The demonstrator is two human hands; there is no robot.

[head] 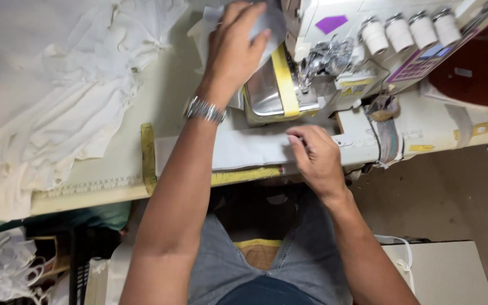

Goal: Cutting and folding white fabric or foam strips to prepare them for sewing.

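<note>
1. I see a white strip of cloth (238, 148) lying flat along the front edge of the counter (125, 164), just in front of the sewing machine (334, 51).
2. My right hand (317, 158) rests on the right end of that strip, its grip narrow, fingertips pinching the cloth edge.
3. My left hand (235, 48) reaches farther back, palm down on a second white piece of cloth (266, 22) beside the machine's head; the fingers are spread and curl over the piece, pressing it rather than closing round it.
4. A metal watch (204, 110) sits on the left wrist.
5. Between the two hands I see the machine's shiny metal plate (266, 90), crossed by a band of yellow tape (285, 79).
6. Four spools of white thread (410, 31) stand in a row on top of the machine, to the right.
7. A yellow ruler strip (148, 158) is fixed across the counter, left of the cloth strip.
8. A heap of white fabric (46, 85) covers the left part of the counter.
9. Below the counter edge I see my blue jeans (306, 254).
</note>
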